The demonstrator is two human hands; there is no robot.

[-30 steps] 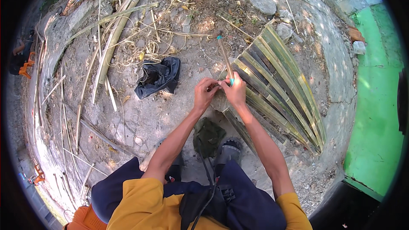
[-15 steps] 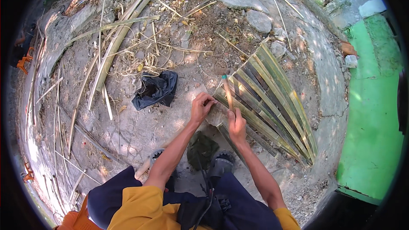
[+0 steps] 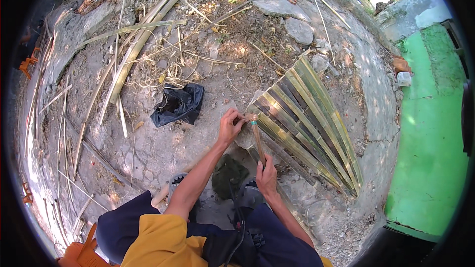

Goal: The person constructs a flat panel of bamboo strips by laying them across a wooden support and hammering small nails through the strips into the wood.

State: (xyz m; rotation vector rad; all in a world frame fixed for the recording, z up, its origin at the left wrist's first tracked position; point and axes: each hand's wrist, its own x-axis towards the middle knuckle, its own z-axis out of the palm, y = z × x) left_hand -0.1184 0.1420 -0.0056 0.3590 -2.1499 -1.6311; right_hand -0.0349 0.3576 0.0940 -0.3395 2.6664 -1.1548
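Observation:
My right hand grips the wooden handle of a hammer with a teal band below its head. The hammer's head is down beside the fingertips of my left hand, by the left, narrow end of a fan of split bamboo slats. My left fingers are pinched together there; what they hold, if anything, is too small to make out. The slats are green, yellow and dark brown, laid side by side and spreading to the right. Under my hands, a wooden block is partly hidden.
A black plastic bag stands open on the ground left of my hands. Beyond it lie curly bamboo shavings and long bamboo strips. A dark green cloth-like thing lies between my feet. At the right runs a green wall.
The hammer has swung down, its head coming from beyond the slats' end to beside my left fingertips. My right hand has moved nearer to me and slightly left; my left hand stays pinched.

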